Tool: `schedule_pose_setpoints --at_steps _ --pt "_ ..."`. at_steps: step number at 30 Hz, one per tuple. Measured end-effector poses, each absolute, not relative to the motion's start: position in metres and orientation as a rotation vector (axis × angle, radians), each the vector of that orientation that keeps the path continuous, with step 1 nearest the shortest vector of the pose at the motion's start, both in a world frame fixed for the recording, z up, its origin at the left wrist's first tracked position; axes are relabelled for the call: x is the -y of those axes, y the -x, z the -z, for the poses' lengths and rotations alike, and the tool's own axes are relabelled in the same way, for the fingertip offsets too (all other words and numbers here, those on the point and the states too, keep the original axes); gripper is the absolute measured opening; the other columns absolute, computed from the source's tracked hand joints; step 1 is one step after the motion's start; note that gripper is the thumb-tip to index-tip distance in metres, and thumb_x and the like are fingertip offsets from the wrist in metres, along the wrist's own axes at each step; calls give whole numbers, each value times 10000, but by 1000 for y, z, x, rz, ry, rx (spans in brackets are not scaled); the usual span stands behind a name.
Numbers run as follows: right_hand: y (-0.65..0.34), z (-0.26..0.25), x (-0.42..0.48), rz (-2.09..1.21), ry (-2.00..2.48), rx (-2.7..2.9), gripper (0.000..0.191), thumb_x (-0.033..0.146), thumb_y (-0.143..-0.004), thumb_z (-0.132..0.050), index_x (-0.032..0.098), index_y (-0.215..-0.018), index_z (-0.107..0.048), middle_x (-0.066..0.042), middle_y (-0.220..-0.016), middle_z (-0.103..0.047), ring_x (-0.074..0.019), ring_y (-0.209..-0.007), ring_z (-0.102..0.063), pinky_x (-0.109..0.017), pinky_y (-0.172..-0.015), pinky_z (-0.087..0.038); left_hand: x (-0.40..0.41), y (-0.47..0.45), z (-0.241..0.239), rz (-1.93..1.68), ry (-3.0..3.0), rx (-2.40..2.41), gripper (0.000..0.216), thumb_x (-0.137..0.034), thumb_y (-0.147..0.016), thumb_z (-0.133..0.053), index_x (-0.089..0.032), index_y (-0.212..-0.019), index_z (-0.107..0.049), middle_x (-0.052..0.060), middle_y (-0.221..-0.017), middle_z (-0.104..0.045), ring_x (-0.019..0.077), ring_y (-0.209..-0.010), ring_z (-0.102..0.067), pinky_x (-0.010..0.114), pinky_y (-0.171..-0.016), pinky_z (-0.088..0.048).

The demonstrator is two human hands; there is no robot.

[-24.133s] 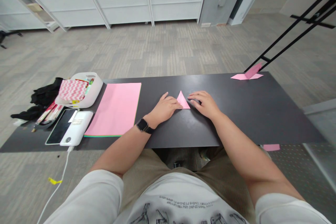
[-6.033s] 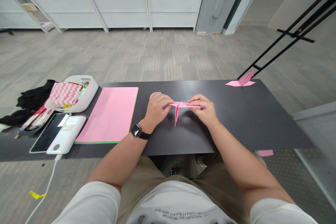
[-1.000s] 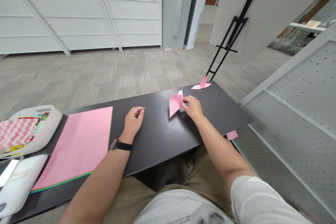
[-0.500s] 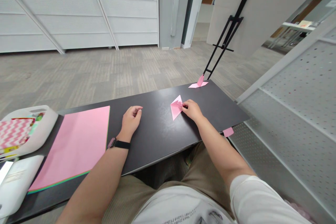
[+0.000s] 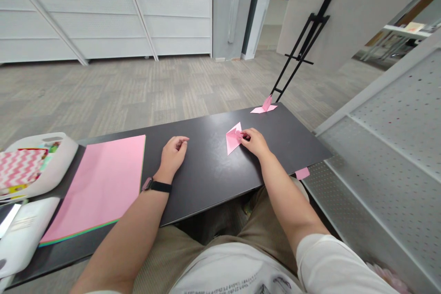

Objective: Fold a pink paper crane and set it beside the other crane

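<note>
My right hand (image 5: 255, 142) pinches the right-hand end of a pink folded paper piece (image 5: 233, 139), which looks like an origami crane with pointed wings spread. The piece is at or just above the black table (image 5: 200, 174); I cannot tell whether it touches. My fingertips hide part of it. My left hand (image 5: 174, 156) rests on the table to the left, fingers loosely curled together with nothing in them. At the table's far right corner stands another pink folded paper piece (image 5: 264, 105) with one point raised. Left of my left hand lies a stack of coloured paper (image 5: 99, 183), pink on top.
A white basket (image 5: 64, 161) with packets inside stands at the table's left end, beside a white rounded object (image 5: 31, 234). A pink tab (image 5: 302, 173) sticks out at the near right edge. A perforated metal panel (image 5: 389, 147) is at the right, and a black stand (image 5: 299, 53) behind.
The view has shifted slightly, so the scene sits a little differently. My right hand keeps its pinch on the folded paper, which has turned slightly. My left hand stays put.
</note>
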State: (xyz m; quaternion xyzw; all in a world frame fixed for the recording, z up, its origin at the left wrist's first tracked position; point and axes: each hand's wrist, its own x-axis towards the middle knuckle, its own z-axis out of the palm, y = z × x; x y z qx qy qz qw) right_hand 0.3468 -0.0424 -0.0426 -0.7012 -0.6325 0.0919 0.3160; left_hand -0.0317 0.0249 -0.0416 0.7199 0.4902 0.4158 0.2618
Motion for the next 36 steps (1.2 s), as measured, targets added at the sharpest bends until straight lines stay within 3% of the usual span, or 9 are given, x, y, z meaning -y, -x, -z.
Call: schedule_pose_setpoints --at_steps 12,36 --pt "-355 47 41 -267 1811 1623 50 265 -869 -761 227 -853 -790 -46 -967 -680 -196 -863 -651 -346 -846 -545 -24 30 40 -1107 -1937 -1348 250 -363 -957 -596 -230 -1047 -787 49 -995 -753 198 -839 -683 338 -854 -572" --pt "-348 44 41 -242 1798 1666 80 270 -882 -725 238 -815 -754 -48 -957 -682 -211 -871 -652 -360 -826 -530 -22 29 38 -1120 -1936 -1316 233 -360 -956 -610 -229 -1031 -787 40 -966 -742 182 -775 -657 330 -789 -550"
